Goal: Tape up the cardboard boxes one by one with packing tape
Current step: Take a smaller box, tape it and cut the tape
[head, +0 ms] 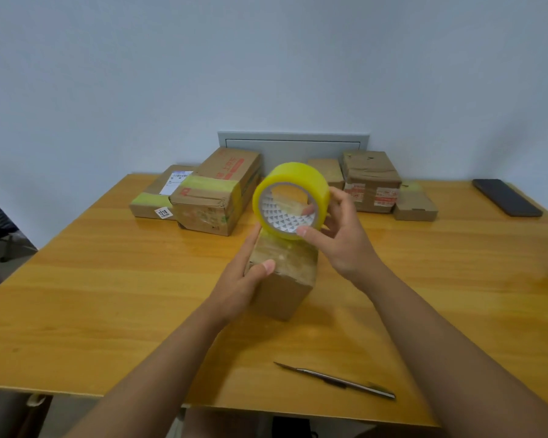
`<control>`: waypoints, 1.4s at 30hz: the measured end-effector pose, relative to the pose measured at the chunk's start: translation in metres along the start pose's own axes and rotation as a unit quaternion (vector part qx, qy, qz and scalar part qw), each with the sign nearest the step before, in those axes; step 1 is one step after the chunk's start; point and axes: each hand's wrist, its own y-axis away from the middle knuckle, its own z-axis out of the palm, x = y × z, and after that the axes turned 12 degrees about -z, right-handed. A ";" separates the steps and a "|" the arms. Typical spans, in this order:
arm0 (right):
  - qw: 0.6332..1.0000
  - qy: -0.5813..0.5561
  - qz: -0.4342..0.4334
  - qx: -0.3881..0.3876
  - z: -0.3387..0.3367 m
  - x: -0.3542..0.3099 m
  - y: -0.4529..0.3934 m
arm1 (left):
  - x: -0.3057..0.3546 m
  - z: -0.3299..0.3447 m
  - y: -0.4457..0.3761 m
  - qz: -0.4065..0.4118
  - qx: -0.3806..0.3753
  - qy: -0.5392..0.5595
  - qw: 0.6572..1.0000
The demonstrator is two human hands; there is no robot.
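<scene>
Small brown cardboard box (282,279) at table centre, my left hand (241,279) gripping its left side, thumb on the taped top. Yellow roll of packing tape (293,197) just above, gripped by my right hand (342,235). Metal utility knife (336,380) nearer me.

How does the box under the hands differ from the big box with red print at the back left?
The small box sits mid-table, gripped by the left hand, with the tape roll in the right hand above it. The big box lies untouched near the wall. It carries red print and a yellowish tape band; the small one looks plain. Both are brown cardboard.
</scene>
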 end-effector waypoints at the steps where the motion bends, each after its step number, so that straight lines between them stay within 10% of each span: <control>1: 1.000 0.008 0.003 -0.016 0.006 0.001 -0.003 | -0.005 -0.003 0.001 0.000 0.010 0.001 1.000; 6: 0.996 0.070 -0.026 -0.040 0.028 0.005 -0.015 | -0.007 -0.012 0.017 0.115 0.251 -0.201 0.940; 15: 0.995 0.086 -0.032 -0.050 0.031 0.004 -0.021 | -0.013 0.009 0.011 0.242 0.302 -0.469 0.794; 42: 0.988 0.136 0.066 -0.019 -0.061 0.021 0.061 | 0.008 0.008 0.014 0.177 0.277 -0.521 0.788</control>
